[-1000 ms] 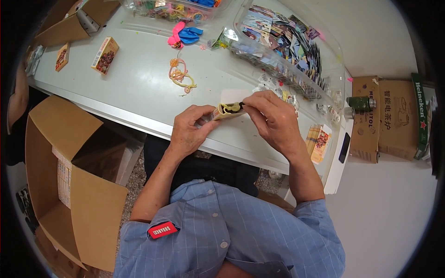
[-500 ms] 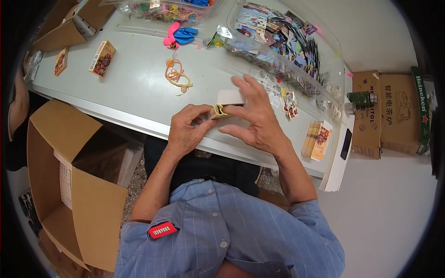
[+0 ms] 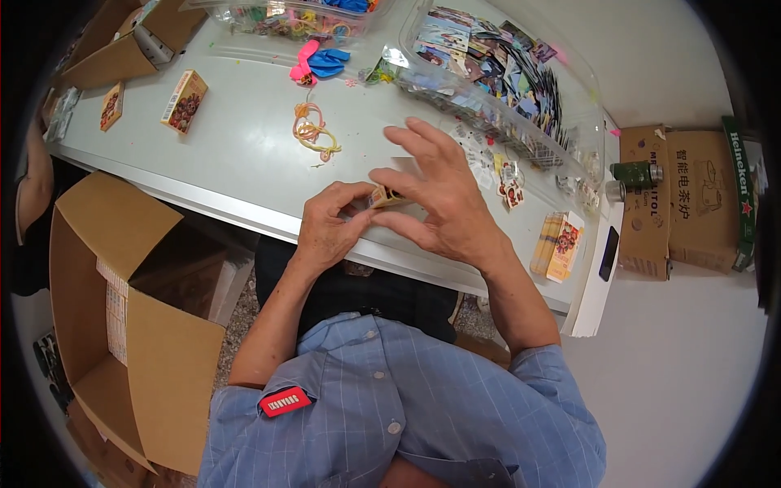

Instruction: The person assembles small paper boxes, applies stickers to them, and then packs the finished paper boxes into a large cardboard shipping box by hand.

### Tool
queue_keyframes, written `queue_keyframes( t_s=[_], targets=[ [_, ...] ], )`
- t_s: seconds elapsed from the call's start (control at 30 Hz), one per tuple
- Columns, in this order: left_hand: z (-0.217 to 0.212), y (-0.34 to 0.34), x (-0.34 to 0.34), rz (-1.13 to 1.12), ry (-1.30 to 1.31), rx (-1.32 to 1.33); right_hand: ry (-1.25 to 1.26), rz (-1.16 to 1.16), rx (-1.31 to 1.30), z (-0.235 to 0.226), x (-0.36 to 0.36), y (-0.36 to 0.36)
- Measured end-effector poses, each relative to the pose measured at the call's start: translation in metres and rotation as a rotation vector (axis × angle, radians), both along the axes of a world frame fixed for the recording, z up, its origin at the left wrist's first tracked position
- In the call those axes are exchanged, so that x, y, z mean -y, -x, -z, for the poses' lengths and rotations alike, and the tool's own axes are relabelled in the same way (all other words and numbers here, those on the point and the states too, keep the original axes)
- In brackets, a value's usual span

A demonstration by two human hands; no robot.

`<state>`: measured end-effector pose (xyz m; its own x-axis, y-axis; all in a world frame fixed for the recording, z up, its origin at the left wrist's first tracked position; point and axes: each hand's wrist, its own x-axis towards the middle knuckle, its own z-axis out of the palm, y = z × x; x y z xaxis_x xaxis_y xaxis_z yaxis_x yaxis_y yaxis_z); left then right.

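Observation:
At the table's near edge my left hand [image 3: 329, 224] grips a small yellow box [image 3: 378, 197] between thumb and fingers. One end of this box looks uncovered, with a dark inside, though my fingers hide most of it. My right hand [image 3: 443, 195] is spread over that end. Its thumb and forefinger lie on either side, and whether they touch the box I cannot tell. Behind the right fingers a white piece shows only in part. Farther up the table lie yellow and pink hair ties [image 3: 316, 134] and a pink and a blue balloon [image 3: 327, 63].
Small yellow boxes [image 3: 185, 102] lie at the left, and a stack of them [image 3: 557, 246] stands at the right. A clear bin of picture cards [image 3: 496, 73] and a bin of trinkets [image 3: 277, 24] stand behind. Left of me is an open carton [image 3: 175, 382]. A phone [image 3: 608, 254] lies at the right edge.
My right hand has shifted slightly left toward the box, its thumb and forefinger now around the box's end. The white piece behind is more hidden. My left hand keeps its hold.

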<state>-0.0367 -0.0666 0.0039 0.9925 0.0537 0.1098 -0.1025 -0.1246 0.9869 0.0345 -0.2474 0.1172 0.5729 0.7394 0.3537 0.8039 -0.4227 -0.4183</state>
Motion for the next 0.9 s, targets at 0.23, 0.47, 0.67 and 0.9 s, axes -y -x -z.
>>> queue_keyframes(
  t_s=[0.23, 0.47, 0.67, 0.9],
  targets=[
    [-0.002, -0.001, 0.002, -0.004, -0.005, 0.016, 0.03, -0.113, -0.059, 0.005, -0.002, -0.016],
    [0.003, 0.0, 0.0, 0.004, 0.011, -0.001, -0.07, -0.037, -0.108, 0.014, 0.014, -0.018],
    [0.004, -0.001, 0.002, -0.014, 0.048, -0.003, -0.128, -0.012, -0.185, 0.014, 0.014, -0.007],
    [-0.001, -0.002, 0.001, -0.006, 0.02, -0.01, -0.112, -0.015, -0.202, 0.025, 0.014, -0.008]
  ],
)
